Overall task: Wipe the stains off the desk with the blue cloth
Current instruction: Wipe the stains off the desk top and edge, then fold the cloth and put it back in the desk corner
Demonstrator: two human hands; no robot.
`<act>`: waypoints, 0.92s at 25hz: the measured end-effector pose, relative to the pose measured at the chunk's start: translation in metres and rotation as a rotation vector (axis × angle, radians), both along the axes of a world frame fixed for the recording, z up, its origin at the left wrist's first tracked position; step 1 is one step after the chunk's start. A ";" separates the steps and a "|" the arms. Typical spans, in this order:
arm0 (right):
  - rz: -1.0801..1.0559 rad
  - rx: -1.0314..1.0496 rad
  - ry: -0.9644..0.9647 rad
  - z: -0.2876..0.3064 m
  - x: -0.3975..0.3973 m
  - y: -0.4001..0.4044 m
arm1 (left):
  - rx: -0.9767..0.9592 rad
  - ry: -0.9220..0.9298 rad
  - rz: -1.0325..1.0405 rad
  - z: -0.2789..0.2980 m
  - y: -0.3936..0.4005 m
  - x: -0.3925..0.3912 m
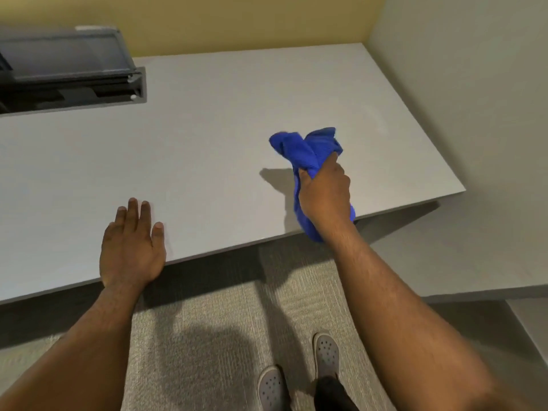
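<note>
Blue cloth [305, 152] bunches out beyond right hand [324, 192] fingers [304, 176] clutching it.

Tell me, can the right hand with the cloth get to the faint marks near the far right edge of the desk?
Probably yes. The right hand grips the blue cloth, and only bare desk lies between it and the faint marks.

1 flat pale-grey rectangular desk [222, 129], 1 crumpled bright-blue cloth [302, 149], 2 bare hands, left hand [132, 247] & right hand [324, 191], 2 grey perforated clog shoes [326, 355], 1 dark hinged cable tray w/ raised lid [68, 69]
</note>
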State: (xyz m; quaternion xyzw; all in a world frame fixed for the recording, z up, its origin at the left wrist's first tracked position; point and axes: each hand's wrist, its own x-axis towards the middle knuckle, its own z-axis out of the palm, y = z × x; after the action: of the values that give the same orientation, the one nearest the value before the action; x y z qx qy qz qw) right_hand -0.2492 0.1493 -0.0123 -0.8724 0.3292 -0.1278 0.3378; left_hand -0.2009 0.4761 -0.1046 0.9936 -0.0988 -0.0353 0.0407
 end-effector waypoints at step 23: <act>0.272 0.156 0.552 -0.007 -0.002 -0.123 | -0.504 0.415 0.245 0.071 -0.211 -0.008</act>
State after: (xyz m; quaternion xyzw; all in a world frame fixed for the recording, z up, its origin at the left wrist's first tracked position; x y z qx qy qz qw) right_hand -0.2509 0.0261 -0.0189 -0.8817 0.2976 0.1857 0.3155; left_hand -0.2090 0.2656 -0.0333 0.9285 0.0260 -0.2058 0.3081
